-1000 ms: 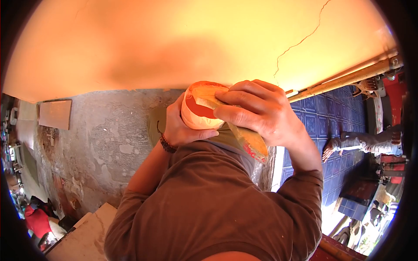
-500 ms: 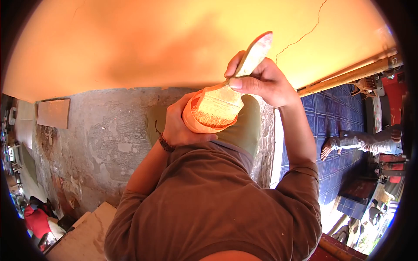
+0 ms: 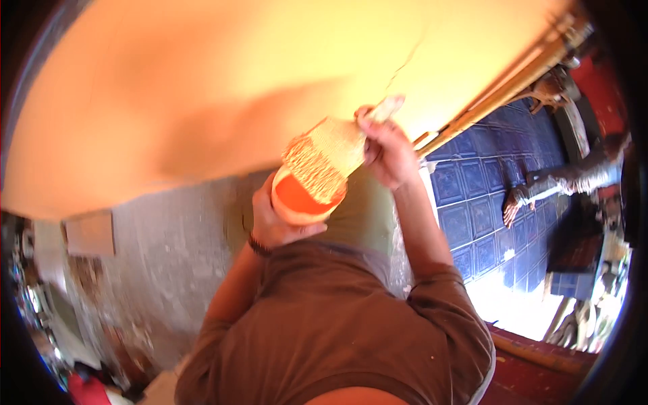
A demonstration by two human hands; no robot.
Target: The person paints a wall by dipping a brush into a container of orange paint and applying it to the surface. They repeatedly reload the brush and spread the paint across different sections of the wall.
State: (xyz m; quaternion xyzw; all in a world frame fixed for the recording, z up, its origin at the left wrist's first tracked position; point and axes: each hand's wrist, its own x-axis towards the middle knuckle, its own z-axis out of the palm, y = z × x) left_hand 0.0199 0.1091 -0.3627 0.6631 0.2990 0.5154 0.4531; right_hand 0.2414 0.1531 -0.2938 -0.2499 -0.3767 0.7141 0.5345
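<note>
My left hand (image 3: 273,226) is wrapped round an orange paint cup (image 3: 304,214), tilted so that its orange inside shows. A dark bracelet circles that wrist. In my right hand (image 3: 391,150) is a wide paintbrush (image 3: 331,152), gripped by its handle, which points up and to the right. Its bristles, coated in orange paint, lie over the cup's upper rim and hide part of the opening. Just beyond both hands stands the orange wall (image 3: 223,74), with the shadow of the hands and brush on it.
Worn grey floor (image 3: 162,270) lies to the left, with a flat board (image 3: 91,234) near the wall. A bamboo pole (image 3: 493,88) runs along the wall's right edge. Past it are blue tiles (image 3: 466,196), where another person's foot (image 3: 511,206) rests.
The brush has come up out of the cup, and its bristles now show over the rim. Both hands sit slightly lower in view, and the view has turned.
</note>
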